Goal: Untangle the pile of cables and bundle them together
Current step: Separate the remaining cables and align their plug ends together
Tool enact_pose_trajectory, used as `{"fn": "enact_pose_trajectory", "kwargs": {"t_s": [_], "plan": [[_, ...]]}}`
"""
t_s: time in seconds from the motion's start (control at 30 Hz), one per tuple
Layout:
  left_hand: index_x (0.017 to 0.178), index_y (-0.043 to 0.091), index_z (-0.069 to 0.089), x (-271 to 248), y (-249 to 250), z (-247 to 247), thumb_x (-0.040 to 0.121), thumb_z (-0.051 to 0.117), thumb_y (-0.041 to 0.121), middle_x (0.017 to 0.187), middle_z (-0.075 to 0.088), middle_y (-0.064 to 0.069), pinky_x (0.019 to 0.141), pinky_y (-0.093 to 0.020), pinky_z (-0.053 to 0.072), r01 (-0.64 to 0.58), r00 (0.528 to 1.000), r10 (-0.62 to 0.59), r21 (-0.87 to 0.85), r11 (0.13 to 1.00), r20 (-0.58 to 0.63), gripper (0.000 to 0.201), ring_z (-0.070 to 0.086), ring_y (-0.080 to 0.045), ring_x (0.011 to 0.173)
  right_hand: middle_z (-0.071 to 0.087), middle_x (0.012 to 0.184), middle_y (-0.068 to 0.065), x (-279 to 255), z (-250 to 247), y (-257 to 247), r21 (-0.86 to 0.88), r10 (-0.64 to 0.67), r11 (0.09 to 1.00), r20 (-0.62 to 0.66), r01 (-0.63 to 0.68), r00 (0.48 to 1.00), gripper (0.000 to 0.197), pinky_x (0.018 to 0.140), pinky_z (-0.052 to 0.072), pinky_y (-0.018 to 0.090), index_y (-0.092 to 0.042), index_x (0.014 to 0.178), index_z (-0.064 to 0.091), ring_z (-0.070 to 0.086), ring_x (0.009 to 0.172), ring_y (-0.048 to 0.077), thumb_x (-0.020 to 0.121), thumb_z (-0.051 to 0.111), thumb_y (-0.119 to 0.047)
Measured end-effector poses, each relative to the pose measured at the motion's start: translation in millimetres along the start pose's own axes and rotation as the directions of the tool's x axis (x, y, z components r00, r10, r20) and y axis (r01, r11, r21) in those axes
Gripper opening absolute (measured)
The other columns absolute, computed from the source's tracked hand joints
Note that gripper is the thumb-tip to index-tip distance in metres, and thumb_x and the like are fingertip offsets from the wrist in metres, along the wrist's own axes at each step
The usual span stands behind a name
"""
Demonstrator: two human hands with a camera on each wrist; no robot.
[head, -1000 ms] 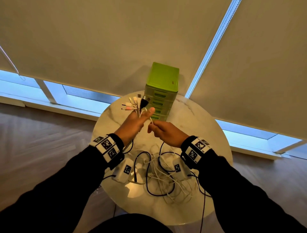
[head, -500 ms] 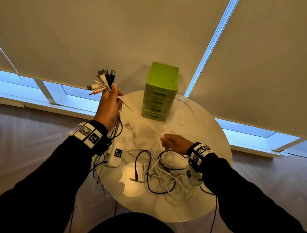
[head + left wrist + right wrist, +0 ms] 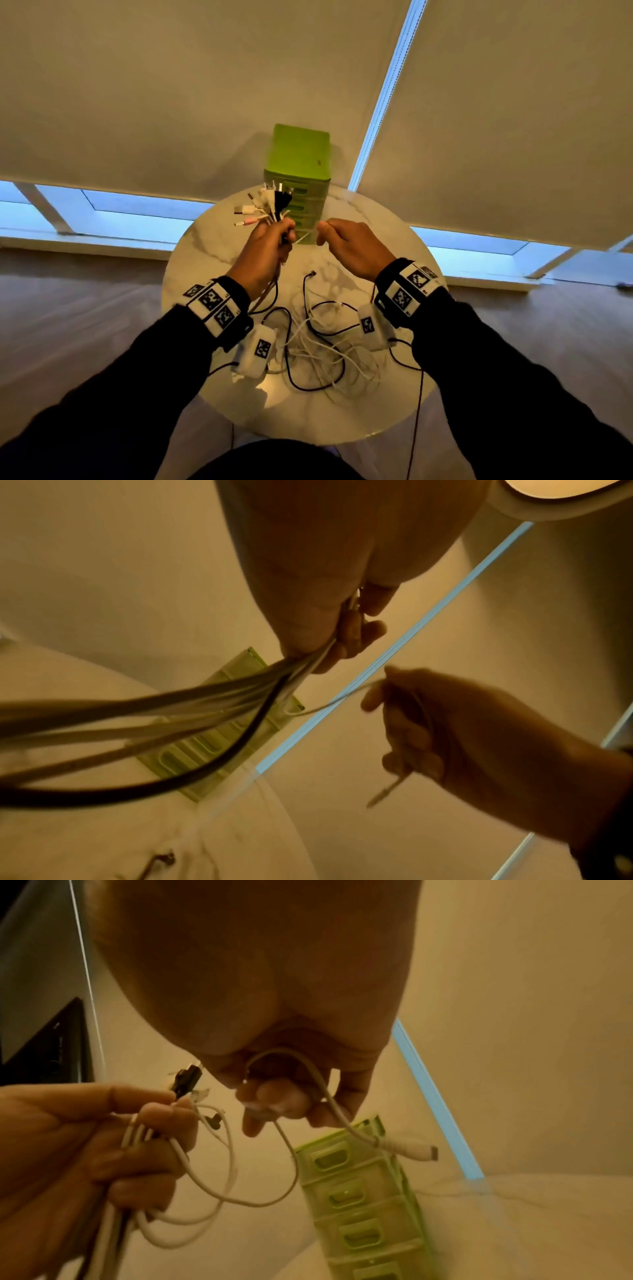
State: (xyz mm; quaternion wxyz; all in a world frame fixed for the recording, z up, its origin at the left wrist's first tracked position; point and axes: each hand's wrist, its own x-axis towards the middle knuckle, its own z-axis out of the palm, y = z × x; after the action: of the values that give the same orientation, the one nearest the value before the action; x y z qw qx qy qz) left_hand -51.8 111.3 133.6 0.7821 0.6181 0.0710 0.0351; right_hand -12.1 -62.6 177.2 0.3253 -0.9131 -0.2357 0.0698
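Round marble table [image 3: 219,246] before drawn blinds. Left hand [image 3: 263,250]: fingers curled around a bunch of cables [image 3: 270,205], plugs fanned upward. Right hand [image 3: 352,246]: fingers pinching one white cable [image 3: 322,1085], plug dangling. Remaining cable pile [image 3: 318,346]: on the table below. Green drawer unit [image 3: 299,154]: behind the hands.
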Motion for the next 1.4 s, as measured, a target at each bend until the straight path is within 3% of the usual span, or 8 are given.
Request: {"fn": "enact_pose_trajectory", "kwargs": {"t_s": [0.33,0.57,0.7,0.8,0.93,1.07,1.23,1.4], "plan": [[0.084,0.013,0.052,-6,3,102,0.104,0.043,0.009,0.078,0.052,0.001,0.052,-0.023,0.024,0.194,0.945,-0.108,-0.264,0.945,0.308,0.023,0.029,-0.005,0.046,0.071,0.088,0.01,-134,-26,129,-0.052,0.526,0.85,0.136,-0.524,0.839,0.017,0.071,0.054,0.034,-0.016,0.103,0.059,0.067,0.068,0.022,0.101,0.043,-0.021],[0.095,0.013,0.056,-38,-32,171,0.103,0.051,0.013,0.081,0.055,0.002,0.049,-0.019,0.028,0.343,0.802,-0.226,-0.118,0.932,0.553,0.009,0.031,-0.005,0.049,0.063,0.124,-0.002,-191,-14,118,0.375,0.43,0.827,0.062,-0.42,0.901,0.04,0.09,0.051,0.018,-0.017,0.131,0.052,0.062,0.112,0.012,0.094,0.065,-0.013],[0.099,0.011,0.052,-47,-44,193,0.105,0.05,0.017,0.079,0.043,0.0,0.048,-0.018,0.03,0.259,0.764,-0.209,0.007,0.966,0.611,0.008,0.03,-0.004,0.049,0.068,0.09,0.002,-209,-17,106,0.446,0.438,0.816,-0.064,-0.367,0.897,0.023,0.082,0.056,0.032,-0.018,0.11,0.055,0.07,0.087,0.013,0.103,0.048,-0.04],[0.096,0.012,0.051,-45,-47,197,0.107,0.046,0.025,0.081,0.04,0.0,0.048,-0.018,0.029,0.184,0.781,-0.199,0.086,0.979,0.592,0.018,0.029,-0.005,0.049,0.053,0.073,-0.004,-229,-23,117,0.337,0.494,0.852,-0.259,-0.401,0.83,0.037,0.064,0.053,0.03,-0.022,0.094,0.056,0.055,0.063,0.01,0.105,0.034,-0.05],[0.087,0.015,0.052,-40,-44,191,0.11,0.036,0.031,0.08,0.044,0.003,0.048,-0.018,0.028,0.272,0.812,-0.237,0.014,0.962,0.533,0.032,0.027,-0.005,0.049,0.054,0.076,-0.008,-263,-31,158,0.159,0.631,0.773,-0.281,-0.614,0.723,0.034,0.072,0.046,0.037,-0.017,0.09,0.056,0.056,0.073,0.018,0.108,0.033,-0.036],[0.084,0.014,0.048,-39,-41,186,0.11,0.037,0.027,0.078,0.043,0.003,0.047,-0.019,0.027,0.336,0.799,-0.253,-0.057,0.94,0.546,0.031,0.026,-0.005,0.047,0.055,0.137,0.012,-278,-20,183,-0.11,0.823,0.565,0.002,-0.818,0.568,0.037,0.1,0.044,0.038,-0.017,0.137,0.047,0.055,0.123,0.03,0.1,0.049,-0.024],[0.083,0.014,0.048,-42,-42,186,0.109,0.04,0.025,0.072,0.042,0.003,0.045,-0.019,0.031,0.403,0.798,-0.282,-0.124,0.907,0.533,0.029,0.032,-0.005,0.047,0.044,0.152,0.001,-230,-2,132,0.169,0.429,0.893,-0.039,-0.417,0.903,0.064,0.111,0.035,0.029,-0.023,0.149,0.035,0.042,0.139,0.015,0.092,0.065,-0.02],[0.084,0.015,0.047,-31,-46,179,0.108,0.043,0.026,0.066,0.042,0.005,0.047,-0.02,0.034,0.407,0.83,-0.293,-0.157,0.9,0.475,0.027,0.037,-0.008,0.054,0.064,0.1,-0.002,-199,6,103,0.17,0.24,0.962,-0.164,-0.212,0.957,0.017,0.079,0.056,0.035,-0.02,0.112,0.057,0.063,0.085,0.011,0.102,0.053,-0.033]]}}
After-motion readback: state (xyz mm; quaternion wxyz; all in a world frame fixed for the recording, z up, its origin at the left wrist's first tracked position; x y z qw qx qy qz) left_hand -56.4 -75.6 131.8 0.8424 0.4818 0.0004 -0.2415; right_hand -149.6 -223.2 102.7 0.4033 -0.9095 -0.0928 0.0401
